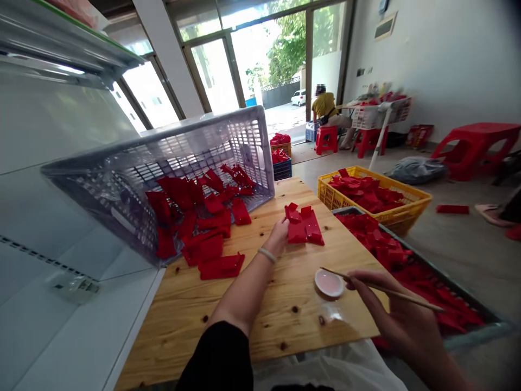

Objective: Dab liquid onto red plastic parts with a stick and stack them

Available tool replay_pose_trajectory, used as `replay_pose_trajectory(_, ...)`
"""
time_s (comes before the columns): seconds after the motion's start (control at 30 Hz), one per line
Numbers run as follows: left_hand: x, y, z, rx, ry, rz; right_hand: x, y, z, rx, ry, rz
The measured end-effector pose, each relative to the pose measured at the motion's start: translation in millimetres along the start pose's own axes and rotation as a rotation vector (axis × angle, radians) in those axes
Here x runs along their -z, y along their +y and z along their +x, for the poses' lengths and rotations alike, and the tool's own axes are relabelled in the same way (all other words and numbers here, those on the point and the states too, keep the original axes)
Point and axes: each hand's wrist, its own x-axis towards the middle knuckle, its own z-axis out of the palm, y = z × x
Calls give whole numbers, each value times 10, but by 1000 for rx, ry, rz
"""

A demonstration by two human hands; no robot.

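Note:
Two red folded pieces (305, 225) lie side by side on the wooden table (293, 293). My left hand (279, 234) is at their left edge, fingertips closed on the left piece. A thin brush (391, 292) is pinched in my right hand (401, 315), its tip over the rim of a small white dish (329, 283) with pale contents. On the table's left, a grey plastic basket (195, 130) lies tipped on its side, with several red pieces (203, 239) inside and spilling out of its opening.
Right of the table are a yellow crate (402, 213) and a dark-rimmed crate (427, 260), both full of red pieces. Red stools (474, 141) stand further back. A person in a yellow top (324, 104) sits near the doorway. A metal shelf (69, 49) hangs at upper left.

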Motion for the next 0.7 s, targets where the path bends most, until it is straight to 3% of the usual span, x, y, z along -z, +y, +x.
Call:
replay_pose_trajectory(0.1,77,62,-10,-33,79,316,120,160,-103,-150,15,-24)
replay_pose_trajectory(0.17,324,146,-146,-61,106,500,197,250,-138,-229,11,-53)
replay_pose_trajectory(0.37,1631,558,-818,-75,204,952,195,497,-145,-390,-231,-33)
replay_pose_trajectory(0.47,2145,650,-1107,-49,228,1136,69,625,-190,-436,-260,-47)
replay_pose_trajectory(0.57,2376,594,-1261,-10,132,1275,-69,707,-229,-459,-292,-65)
replay_pose_trajectory(0.7,2451,439,-1248,-7,18,1386,-179,742,-247,-469,-331,-106)
